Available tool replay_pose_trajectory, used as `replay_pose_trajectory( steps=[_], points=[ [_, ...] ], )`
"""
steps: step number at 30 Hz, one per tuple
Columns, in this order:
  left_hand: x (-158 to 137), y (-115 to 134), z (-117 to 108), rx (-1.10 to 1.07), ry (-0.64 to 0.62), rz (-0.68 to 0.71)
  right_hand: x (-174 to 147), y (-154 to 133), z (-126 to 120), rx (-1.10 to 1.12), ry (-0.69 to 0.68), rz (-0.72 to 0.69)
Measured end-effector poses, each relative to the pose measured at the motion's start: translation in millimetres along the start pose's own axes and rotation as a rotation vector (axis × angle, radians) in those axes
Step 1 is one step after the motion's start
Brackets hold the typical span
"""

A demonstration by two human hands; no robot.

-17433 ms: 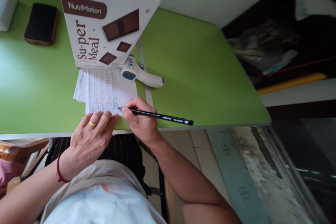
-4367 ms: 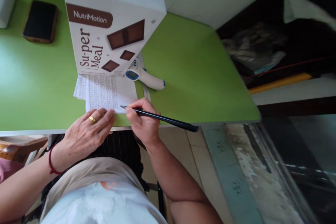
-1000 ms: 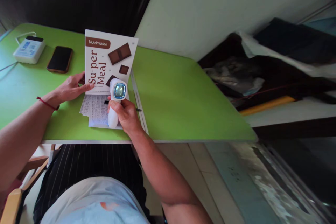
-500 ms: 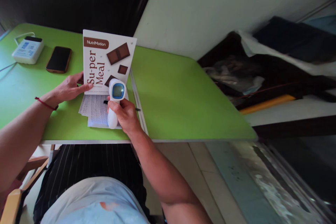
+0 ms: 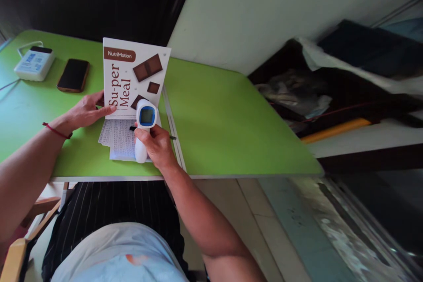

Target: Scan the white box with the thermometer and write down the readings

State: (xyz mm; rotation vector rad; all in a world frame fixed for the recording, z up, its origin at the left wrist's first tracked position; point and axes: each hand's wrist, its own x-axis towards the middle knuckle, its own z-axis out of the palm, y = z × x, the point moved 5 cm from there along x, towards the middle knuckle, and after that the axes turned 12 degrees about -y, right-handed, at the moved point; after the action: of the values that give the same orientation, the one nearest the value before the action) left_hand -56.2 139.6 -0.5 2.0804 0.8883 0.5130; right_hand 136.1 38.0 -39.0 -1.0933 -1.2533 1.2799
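Note:
My left hand (image 5: 90, 109) grips the lower left edge of a white box (image 5: 120, 83) printed "NutriMotion Su-per Meal", thumb on its front and fingers behind. The box stands tilted, with brown chocolate pieces pictured on it. Wrapped round the handle of a white infrared thermometer (image 5: 141, 152), my right hand (image 5: 157, 143) holds it in front of the box's lower right corner. Its blue-framed screen faces me and looks grey. Beneath lie written paper sheets (image 5: 120, 141), partly covered by the box and hand. A dark pen (image 5: 172, 138) pokes out beside my right fingers.
On the green folding table (image 5: 231, 123), a phone (image 5: 73, 75) lies left of the box. Farther left sits a white device (image 5: 35, 64) with a cable. A wall stands behind, and a cluttered shelf (image 5: 297, 92) is at the right.
The thermometer's screen has turned from a lit greenish tint to darker grey. Both hands and the box keep almost the same place; the whole view shifts very slightly.

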Motion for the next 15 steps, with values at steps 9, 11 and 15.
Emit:
replay_pose_trajectory(
  steps=[9, 11, 15],
  points=[
    [0.5, -0.9, -0.6, 0.003, 0.004, 0.002, 0.5, 2.9, -0.4, -0.027, -0.018, -0.032],
    [0.2, 0.2, -1.1, 0.005, 0.007, -0.003, -0.3, 2.0, -0.4, -0.034, -0.022, -0.039],
    [-0.4, 0.7, -0.8, 0.002, -0.002, -0.009, -7.3, -15.3, -10.9, -0.142, -0.005, -0.087]
  ],
)
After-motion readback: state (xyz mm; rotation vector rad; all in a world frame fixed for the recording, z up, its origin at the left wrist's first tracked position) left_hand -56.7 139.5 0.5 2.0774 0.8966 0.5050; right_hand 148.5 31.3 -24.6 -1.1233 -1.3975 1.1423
